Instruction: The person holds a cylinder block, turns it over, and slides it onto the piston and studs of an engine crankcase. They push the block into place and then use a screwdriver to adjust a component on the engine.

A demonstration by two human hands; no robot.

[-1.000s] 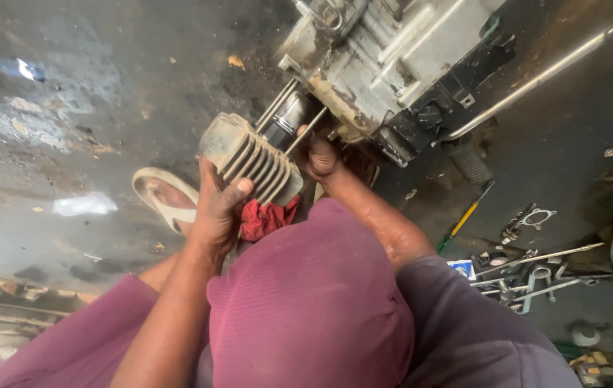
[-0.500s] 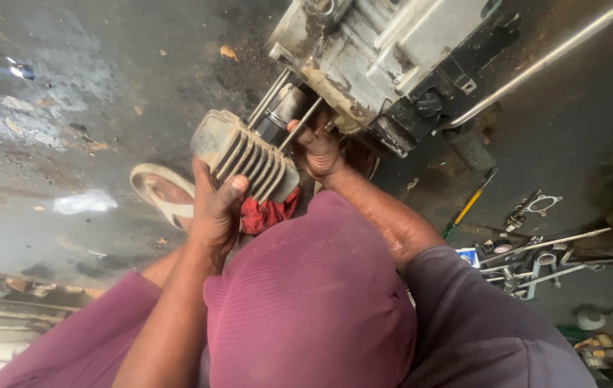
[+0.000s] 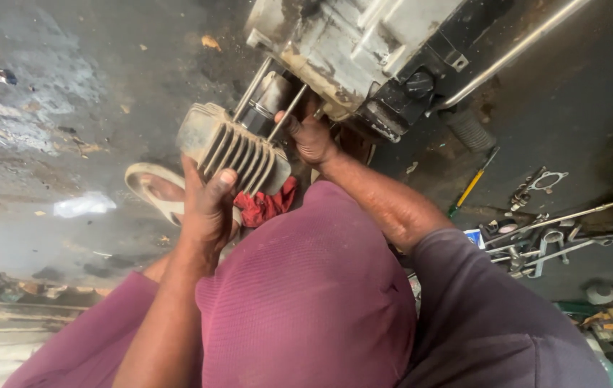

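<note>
A grey finned engine cylinder (image 3: 231, 147) sits on long metal studs (image 3: 252, 90) that stick out of a dirty grey engine case (image 3: 349, 47). My left hand (image 3: 207, 205) grips the cylinder's near side from below, thumb on the fins. My right hand (image 3: 311, 136) is between the cylinder and the case, with its fingers around one stud close to the piston (image 3: 270, 97). A red rag (image 3: 267, 205) lies under the cylinder. My knees in maroon trousers (image 3: 306, 287) fill the lower view.
A sandal (image 3: 152, 187) lies on the wet concrete floor at the left. At the right lie a yellow-handled screwdriver (image 3: 470, 185), a gasket (image 3: 544, 179) and several wrenches and loose tools (image 3: 544, 241). A chrome pipe (image 3: 508, 61) runs off to the upper right.
The view has tilted down and closer. The cylinder has slid a little along the studs, away from the case. Both hands stay on it and the stud.
</note>
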